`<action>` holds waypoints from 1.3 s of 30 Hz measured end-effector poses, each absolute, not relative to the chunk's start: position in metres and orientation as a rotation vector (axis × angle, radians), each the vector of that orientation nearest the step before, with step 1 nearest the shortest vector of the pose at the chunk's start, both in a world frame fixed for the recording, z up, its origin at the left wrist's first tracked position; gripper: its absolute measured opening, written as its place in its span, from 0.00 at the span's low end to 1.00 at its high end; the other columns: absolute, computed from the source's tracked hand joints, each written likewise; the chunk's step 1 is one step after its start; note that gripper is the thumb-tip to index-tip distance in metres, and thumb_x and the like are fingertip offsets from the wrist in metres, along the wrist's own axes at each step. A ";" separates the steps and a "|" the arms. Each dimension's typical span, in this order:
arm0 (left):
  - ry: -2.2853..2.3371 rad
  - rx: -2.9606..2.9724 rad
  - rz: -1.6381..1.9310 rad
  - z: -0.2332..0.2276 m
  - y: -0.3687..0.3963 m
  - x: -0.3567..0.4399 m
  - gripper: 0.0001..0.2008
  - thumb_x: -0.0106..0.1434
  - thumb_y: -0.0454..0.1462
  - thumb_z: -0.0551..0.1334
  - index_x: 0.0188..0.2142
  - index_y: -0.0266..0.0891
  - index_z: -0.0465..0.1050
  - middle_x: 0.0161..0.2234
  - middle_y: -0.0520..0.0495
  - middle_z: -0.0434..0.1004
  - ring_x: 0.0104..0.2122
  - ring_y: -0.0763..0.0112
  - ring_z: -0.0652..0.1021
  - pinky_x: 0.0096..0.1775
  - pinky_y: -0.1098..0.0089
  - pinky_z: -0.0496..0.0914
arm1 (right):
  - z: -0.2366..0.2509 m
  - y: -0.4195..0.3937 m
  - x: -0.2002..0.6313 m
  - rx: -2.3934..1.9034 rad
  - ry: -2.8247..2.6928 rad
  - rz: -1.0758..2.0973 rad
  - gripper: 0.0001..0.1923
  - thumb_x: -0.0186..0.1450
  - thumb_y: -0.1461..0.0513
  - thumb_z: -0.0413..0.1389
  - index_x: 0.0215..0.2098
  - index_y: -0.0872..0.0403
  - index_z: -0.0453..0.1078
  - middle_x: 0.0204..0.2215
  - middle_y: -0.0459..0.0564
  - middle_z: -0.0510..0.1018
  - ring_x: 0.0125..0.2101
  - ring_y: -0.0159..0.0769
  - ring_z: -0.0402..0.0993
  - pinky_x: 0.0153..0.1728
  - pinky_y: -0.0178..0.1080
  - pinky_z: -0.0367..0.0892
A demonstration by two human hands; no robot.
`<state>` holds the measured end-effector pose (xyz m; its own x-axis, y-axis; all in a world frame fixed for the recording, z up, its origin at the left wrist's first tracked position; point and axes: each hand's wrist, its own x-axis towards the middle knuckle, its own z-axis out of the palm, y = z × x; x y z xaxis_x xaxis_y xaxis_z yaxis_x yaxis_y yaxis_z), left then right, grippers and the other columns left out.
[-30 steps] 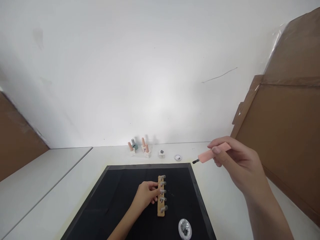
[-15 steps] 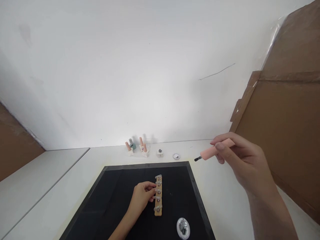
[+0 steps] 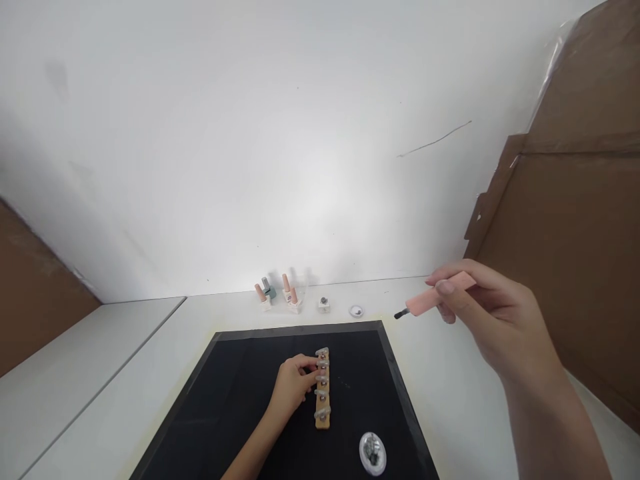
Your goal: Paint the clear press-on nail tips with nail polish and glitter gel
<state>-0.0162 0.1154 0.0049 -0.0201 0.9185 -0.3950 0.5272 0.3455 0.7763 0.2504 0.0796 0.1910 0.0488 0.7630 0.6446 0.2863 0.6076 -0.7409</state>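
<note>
Light was bright and even, with a glare patch on the white wall (image 3: 320,180); edges bowed from wide-angle distortion; faraway bottles (image 3: 277,293) looked soft.

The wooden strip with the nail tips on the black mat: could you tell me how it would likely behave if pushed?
The wooden strip lies flat, so it would probably slide, not tip. It looks thin, likely light; the left hand steadies it.

text: none legible | bottles (image 3: 278,295): labels too small to read
</note>
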 end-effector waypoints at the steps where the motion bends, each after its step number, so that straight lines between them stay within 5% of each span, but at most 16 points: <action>1: 1.674 1.316 0.524 0.005 0.116 -0.017 0.15 0.67 0.39 0.61 0.51 0.36 0.70 0.50 0.42 0.74 0.44 0.60 0.78 0.43 0.56 0.75 | 0.191 0.079 0.250 -0.925 -1.525 0.459 0.14 0.66 0.52 0.57 0.26 0.49 0.72 0.21 0.46 0.82 0.21 0.34 0.68 0.20 0.34 0.65; 13: 1.664 1.361 0.547 0.001 0.119 -0.023 0.15 0.67 0.40 0.61 0.52 0.36 0.70 0.50 0.42 0.74 0.44 0.60 0.78 0.44 0.56 0.75 | 0.191 0.079 0.238 -0.963 -1.504 0.492 0.16 0.64 0.49 0.58 0.25 0.50 0.72 0.20 0.48 0.81 0.18 0.32 0.60 0.17 0.34 0.60; 31: 1.571 1.252 0.875 0.002 0.107 -0.034 0.14 0.67 0.39 0.61 0.50 0.36 0.70 0.48 0.43 0.75 0.41 0.63 0.78 0.41 0.59 0.76 | 0.202 0.062 0.238 -1.027 -1.433 0.542 0.14 0.65 0.53 0.58 0.24 0.50 0.71 0.22 0.46 0.81 0.22 0.33 0.63 0.22 0.33 0.62; 36: 1.523 1.171 1.205 0.039 0.099 -0.043 0.09 0.66 0.38 0.63 0.41 0.34 0.73 0.37 0.47 0.77 0.31 0.71 0.78 0.31 0.68 0.75 | 0.208 0.051 0.245 -0.987 -1.410 0.544 0.14 0.65 0.52 0.58 0.25 0.50 0.71 0.21 0.46 0.81 0.21 0.32 0.60 0.20 0.33 0.61; 39: 1.437 1.155 1.456 0.086 0.087 -0.046 0.13 0.56 0.41 0.70 0.35 0.33 0.76 0.29 0.49 0.78 0.28 0.70 0.77 0.25 0.73 0.71 | 0.209 0.048 0.252 -0.937 -1.427 0.530 0.15 0.65 0.51 0.58 0.25 0.50 0.72 0.21 0.46 0.81 0.19 0.31 0.60 0.19 0.33 0.61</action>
